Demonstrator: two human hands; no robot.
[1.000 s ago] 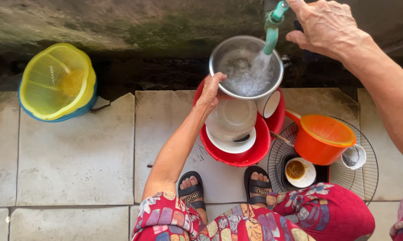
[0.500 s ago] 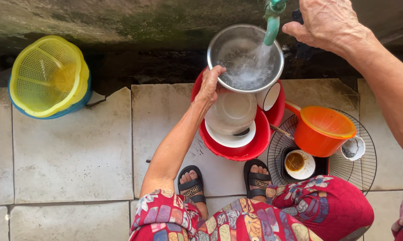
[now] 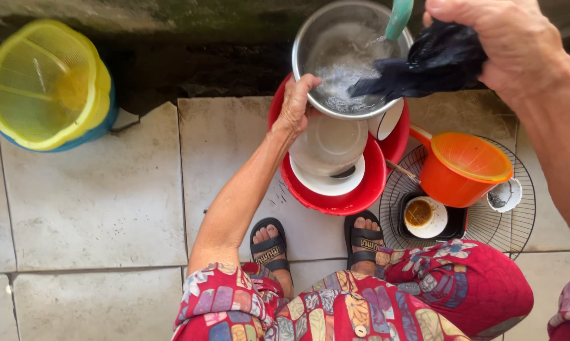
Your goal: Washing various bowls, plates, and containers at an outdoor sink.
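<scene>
My left hand (image 3: 296, 104) grips the rim of a steel bowl (image 3: 326, 38) and holds it up under a green tap (image 3: 399, 17). Foamy water lies in the bowl. My right hand (image 3: 509, 41) is closed on a dark wet cloth (image 3: 436, 60), which hangs over the bowl's right edge. Below the bowl sits a red plastic basin (image 3: 373, 192) with white plates (image 3: 329, 158) and a white cup (image 3: 386, 123) in it.
An orange scoop (image 3: 465, 170) stands on a round wire rack (image 3: 519, 221) with a small bowl of brown liquid (image 3: 424, 216) and a cup (image 3: 505, 194). A yellow basket in a blue tub (image 3: 42, 85) stands at far left. My sandalled feet (image 3: 269, 246) rest on pale tiles.
My right hand has left the tap and now holds a dark cloth over the bowl. The view has shifted so everything sits a little higher in the frame.
</scene>
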